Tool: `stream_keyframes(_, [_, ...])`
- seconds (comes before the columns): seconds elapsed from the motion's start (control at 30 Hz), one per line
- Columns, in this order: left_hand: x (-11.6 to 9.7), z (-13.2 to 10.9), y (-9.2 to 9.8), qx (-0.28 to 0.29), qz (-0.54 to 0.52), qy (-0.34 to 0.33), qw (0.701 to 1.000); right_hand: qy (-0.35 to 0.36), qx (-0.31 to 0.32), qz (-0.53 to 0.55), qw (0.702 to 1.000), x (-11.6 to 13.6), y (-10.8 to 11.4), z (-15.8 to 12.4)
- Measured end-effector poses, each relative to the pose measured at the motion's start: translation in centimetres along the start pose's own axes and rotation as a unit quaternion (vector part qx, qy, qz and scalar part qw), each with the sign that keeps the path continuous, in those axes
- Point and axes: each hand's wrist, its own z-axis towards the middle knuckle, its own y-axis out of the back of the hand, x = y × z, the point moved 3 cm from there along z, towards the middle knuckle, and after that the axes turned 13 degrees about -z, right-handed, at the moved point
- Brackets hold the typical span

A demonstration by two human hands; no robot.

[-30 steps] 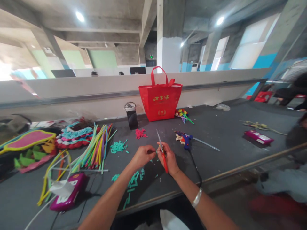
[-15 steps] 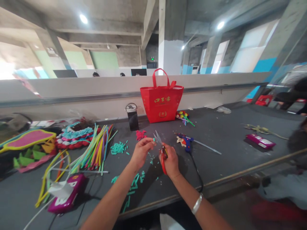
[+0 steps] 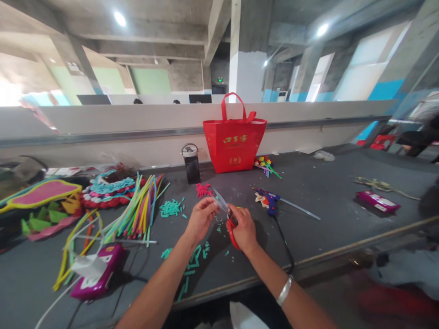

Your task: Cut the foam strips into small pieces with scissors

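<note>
My right hand grips the red-handled scissors, whose blades point up and left toward my other hand. The fingers of my left hand are pinched together beside the blades, on a small green piece. Under and around both hands, tiny green scraps lie on the dark table. To the left is a heap of short green pieces, and behind it a small pink pile. Longer green strips lie partly behind my left forearm.
A red bag and a black bottle stand at the back. On the right lie a blue glue gun with its cable and a purple box. Colourful stems and a purple power block are on the left.
The scissor blades have swung to point more to the left, and they look closer together. My left hand has shifted slightly beside them. The whole view has moved a little.
</note>
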Motion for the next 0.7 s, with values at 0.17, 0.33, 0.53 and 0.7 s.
stream_keyframes(0.17, [-0.20,0.15,0.18,-0.004,-0.005,0.005,1.000,0.001,0.014,0.000,1.000,-0.06,-0.24,-0.18])
stream_keyframes(0.33, [-0.27,0.09,0.08,0.004,-0.017,0.008,1.000,-0.009,0.020,0.017,1.000,0.00,-0.32,-0.49])
stream_keyframes(0.53, [-0.19,-0.08,-0.26,0.020,-0.009,0.006,1.000,-0.016,0.035,0.022,0.999,0.04,-0.50,-0.72])
stream_keyframes(0.7, [-0.01,-0.04,-0.25,0.019,-0.030,0.009,0.999,-0.028,0.038,0.016,0.999,0.28,-0.26,-0.68])
